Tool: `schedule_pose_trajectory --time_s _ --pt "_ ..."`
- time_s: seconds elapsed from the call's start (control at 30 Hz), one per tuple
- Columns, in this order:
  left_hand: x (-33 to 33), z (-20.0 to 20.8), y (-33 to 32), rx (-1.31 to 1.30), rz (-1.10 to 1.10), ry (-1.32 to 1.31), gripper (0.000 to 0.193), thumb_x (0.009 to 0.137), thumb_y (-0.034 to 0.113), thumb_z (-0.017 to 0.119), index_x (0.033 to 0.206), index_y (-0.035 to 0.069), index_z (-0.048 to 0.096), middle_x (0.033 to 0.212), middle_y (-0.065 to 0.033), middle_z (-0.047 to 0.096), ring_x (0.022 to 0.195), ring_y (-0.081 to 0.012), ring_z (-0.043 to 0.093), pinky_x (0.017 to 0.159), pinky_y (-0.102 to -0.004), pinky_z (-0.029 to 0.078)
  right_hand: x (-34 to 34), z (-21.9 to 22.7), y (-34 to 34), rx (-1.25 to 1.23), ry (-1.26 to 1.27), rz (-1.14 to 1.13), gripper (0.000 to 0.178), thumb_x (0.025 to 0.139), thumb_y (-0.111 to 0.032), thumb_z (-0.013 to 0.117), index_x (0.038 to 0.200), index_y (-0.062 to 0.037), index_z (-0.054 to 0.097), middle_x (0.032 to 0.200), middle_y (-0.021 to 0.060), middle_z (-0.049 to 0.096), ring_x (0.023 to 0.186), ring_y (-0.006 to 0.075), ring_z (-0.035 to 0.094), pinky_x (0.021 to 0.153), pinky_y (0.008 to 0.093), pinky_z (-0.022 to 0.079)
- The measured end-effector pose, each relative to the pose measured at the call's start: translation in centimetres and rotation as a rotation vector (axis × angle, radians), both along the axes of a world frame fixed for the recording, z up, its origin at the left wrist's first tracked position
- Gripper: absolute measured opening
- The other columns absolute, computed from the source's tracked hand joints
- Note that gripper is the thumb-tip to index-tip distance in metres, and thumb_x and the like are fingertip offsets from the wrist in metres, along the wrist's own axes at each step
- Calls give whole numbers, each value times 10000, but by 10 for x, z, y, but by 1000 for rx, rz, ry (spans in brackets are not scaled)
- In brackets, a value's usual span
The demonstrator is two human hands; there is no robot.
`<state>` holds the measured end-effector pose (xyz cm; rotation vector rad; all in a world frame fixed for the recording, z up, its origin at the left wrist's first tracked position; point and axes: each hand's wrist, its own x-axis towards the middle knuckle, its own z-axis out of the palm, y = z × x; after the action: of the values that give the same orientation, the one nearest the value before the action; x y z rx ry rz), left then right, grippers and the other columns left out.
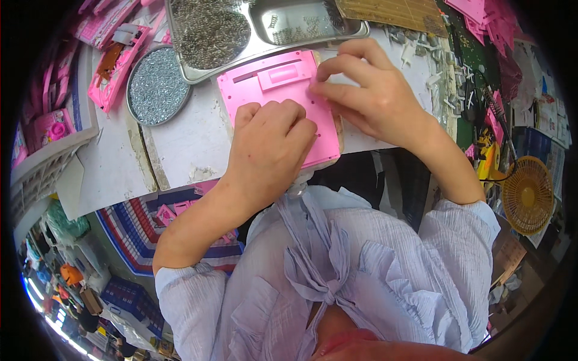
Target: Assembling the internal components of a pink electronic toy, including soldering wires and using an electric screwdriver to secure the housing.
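A flat pink plastic panel (328, 129) with small holes, a long slot and a raised rectangular piece lies at the near edge of the white table. My left hand (268, 144) rests on its left and middle part, fingers curled with the tips turned down. Whatever those fingers may hold is hidden beneath them. At the panel's upper right, my right hand (376, 93) has thumb and forefinger pinched close to the surface. Anything between these fingertips is too small to make out.
Behind the panel stands a metal tray (256, 57) with small springs in two compartments. A round dish (158, 87) of small metal screws sits to the left, beside a pink part (117, 69). White plastic pieces (409, 51) and cardboard (394, 13) lie at the far right.
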<state>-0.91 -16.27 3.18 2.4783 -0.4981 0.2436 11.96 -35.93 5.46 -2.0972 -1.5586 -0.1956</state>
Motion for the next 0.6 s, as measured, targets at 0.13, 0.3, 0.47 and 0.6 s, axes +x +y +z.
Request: schedule_pose_trajectory --time_s 0.13,0.3,0.47,0.6 --pt "3 -6 -2 29 -84 -61 152 827 157 754 966 122 704 932 2 608 852 -192 594 844 -391 369 -2 1 -15 22 20 -102 299 647 -91 811 938 -102 744 1048 14 662 1068 321 573 870 387 538" --pt "1 -3 -3 178 -120 -145 229 783 156 781 1006 148 727 927 17 609 803 -163 577 831 -382 363 -2 6 -22 28 41 -94 335 693 -37 823 1012 -95 740 1080 69 680 1015 324 587 864 413 511" --pt "-2 7 4 128 -43 -120 240 797 163 783 1030 130 738 974 6 640 846 -171 600 866 -388 394 6 17 -19 42 -27 -99 331 714 -44 822 1029 -93 732 1042 62 681 997 302 589 838 405 510" --pt "1 -1 79 29 304 -255 120 861 154 770 956 82 757 926 -40 691 878 -228 661 831 -392 482 28 27 -36 16 -107 -102 289 824 -110 751 1102 -43 713 1028 127 689 1011 302 609 844 407 505"
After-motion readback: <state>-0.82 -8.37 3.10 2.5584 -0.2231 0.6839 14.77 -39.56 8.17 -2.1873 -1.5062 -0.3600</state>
